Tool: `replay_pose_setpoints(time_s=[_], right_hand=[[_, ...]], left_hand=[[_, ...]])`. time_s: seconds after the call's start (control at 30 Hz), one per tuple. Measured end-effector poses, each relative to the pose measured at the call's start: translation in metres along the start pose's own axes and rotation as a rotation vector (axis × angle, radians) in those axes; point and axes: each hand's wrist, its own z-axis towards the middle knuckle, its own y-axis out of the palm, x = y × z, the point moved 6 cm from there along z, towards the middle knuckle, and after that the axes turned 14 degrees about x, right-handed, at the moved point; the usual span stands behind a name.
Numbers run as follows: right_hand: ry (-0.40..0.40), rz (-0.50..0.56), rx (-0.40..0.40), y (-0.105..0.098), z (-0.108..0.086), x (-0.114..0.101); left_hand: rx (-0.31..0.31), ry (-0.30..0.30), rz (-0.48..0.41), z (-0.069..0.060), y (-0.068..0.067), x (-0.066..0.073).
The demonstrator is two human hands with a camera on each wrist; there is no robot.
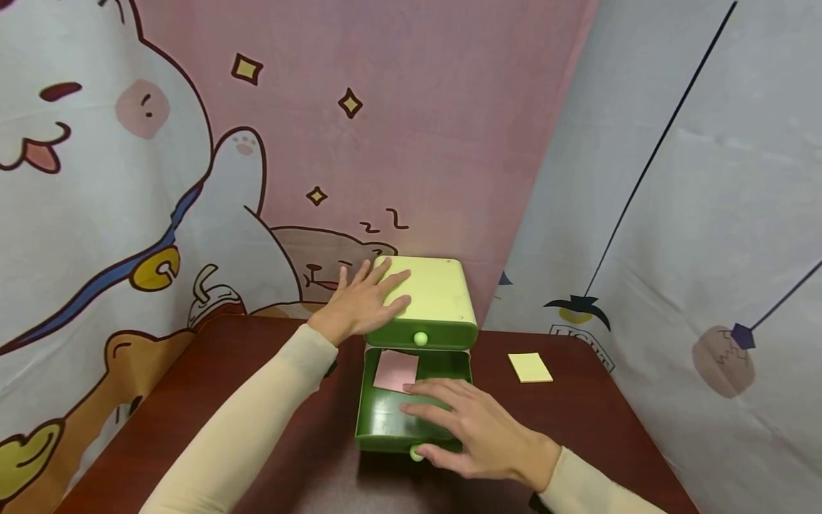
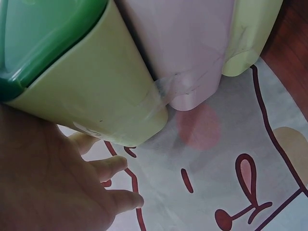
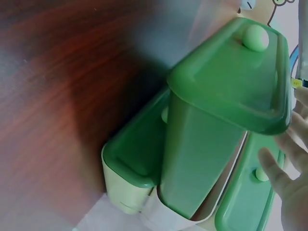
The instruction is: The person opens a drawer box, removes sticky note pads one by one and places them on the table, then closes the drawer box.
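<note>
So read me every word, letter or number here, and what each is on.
"z Z": pink wall cloth, above the sleeping printed animal.
"LIGHT", probably: grey-white wall cloth, below the printed lamp; too small to be certain.
Pink note, yellow note: no readable writing.

1. Head: from above, facing forward-down; drawer unit farther off.
2. Left wrist: close, facing unit's side.
3. Right wrist: close, sideways, facing drawer fronts.
4. Head, right wrist share open drawer.
</note>
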Motion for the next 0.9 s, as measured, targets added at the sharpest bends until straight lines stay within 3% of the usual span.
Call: replay_pose_setpoints(time_s=[0.47,0.67,0.9], right_hand=[[0.266,0.014,-0.399,0.031,0.019,0.028],[0.295,0.021,-0.515,0.045,0.031,0.038],[0.269,0.047,-0.584,0.059,0.037,0.049]], left_hand=[[0.008,0.006,0.003,-0.001,-0.002,0.002],[0.008,0.006,0.002,-0.002,-0.003,0.002],[0.011,0.009,-0.002,-0.001,-0.002,0.002]])
